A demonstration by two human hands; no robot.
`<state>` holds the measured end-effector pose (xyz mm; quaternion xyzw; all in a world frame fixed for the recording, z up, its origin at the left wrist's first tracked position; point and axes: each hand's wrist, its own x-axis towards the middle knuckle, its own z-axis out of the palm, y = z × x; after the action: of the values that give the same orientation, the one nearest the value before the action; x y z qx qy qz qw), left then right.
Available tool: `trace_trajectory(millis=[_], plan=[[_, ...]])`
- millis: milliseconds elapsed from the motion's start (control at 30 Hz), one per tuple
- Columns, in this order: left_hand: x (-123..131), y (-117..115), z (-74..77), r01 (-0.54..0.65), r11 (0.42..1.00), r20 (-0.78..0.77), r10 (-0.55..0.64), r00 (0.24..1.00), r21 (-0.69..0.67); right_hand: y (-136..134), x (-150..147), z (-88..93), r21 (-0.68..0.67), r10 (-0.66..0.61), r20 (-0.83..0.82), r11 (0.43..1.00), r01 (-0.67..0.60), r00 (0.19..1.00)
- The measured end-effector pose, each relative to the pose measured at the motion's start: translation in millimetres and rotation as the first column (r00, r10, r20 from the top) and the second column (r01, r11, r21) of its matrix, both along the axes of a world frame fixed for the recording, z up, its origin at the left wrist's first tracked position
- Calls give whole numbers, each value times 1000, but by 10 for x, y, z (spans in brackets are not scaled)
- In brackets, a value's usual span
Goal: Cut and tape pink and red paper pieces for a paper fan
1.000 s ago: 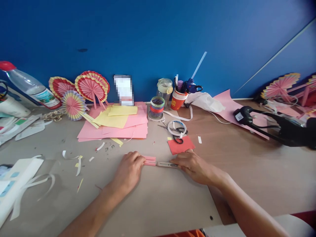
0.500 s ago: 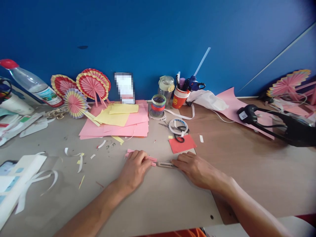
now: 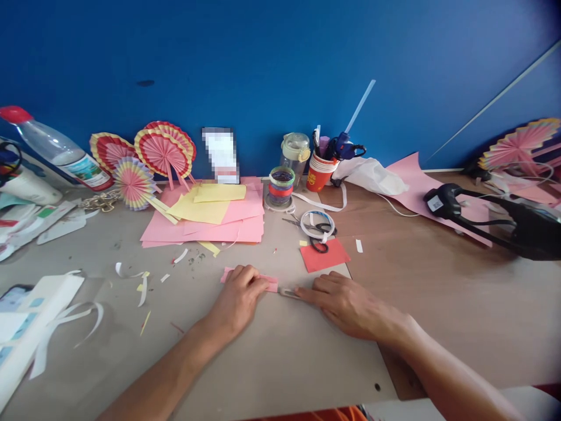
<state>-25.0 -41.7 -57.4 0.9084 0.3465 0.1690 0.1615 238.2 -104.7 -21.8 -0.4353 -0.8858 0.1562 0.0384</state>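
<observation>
My left hand (image 3: 240, 295) presses a narrow folded strip of pink paper (image 3: 270, 283) down on the grey table, fingers closed over its middle. Both ends of the strip stick out past the hand. In my right hand (image 3: 346, 301) is a slim light-coloured utility knife (image 3: 288, 293), its front end pointing left. The index finger lies stretched along the knife, and the rest of the handle is hidden under the hand. The knife's tip is close to the strip's right end; whether they touch I cannot tell.
Behind the hands lie red paper (image 3: 325, 255), scissors (image 3: 319, 247) and a tape roll (image 3: 317, 225). Stacked pink and yellow sheets (image 3: 205, 231) sit further back, beside paper fans (image 3: 164, 152). A paper cup (image 3: 321, 175) holds pens. A black headset-like object (image 3: 517, 234) lies right.
My right index finger has slid forward along the knife, covering more of it. The pink strip's right end, split apart before, now lies together. My left hand has stayed almost in place.
</observation>
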Motion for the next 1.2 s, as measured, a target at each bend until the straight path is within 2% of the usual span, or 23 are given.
trace_trajectory(millis=[233, 567, 800, 1033, 1200], plan=[[15, 0, 38, -19, 1000, 26, 20, 999, -12, 21, -39, -48, 19, 11, -1, 1000, -11, 1000], [-9, 20, 43, -11, 994, 31, 15, 999, -105, 47, 45, -54, 37, 63, -94, 998, -60, 994], [-11, 27, 80, -14, 989, 68, 24, 997, -148, 55, -41, -103, 95, 56, -122, 994, -44, 991], [-10, 37, 95, -7, 987, 72, 19, 997, -160, 28, -39, -76, 86, 55, -124, 995, -44, 991], [-13, 37, 94, -21, 983, 71, 34, 997, -185, 33, -55, -116, 143, 66, -140, 989, -46, 988]])
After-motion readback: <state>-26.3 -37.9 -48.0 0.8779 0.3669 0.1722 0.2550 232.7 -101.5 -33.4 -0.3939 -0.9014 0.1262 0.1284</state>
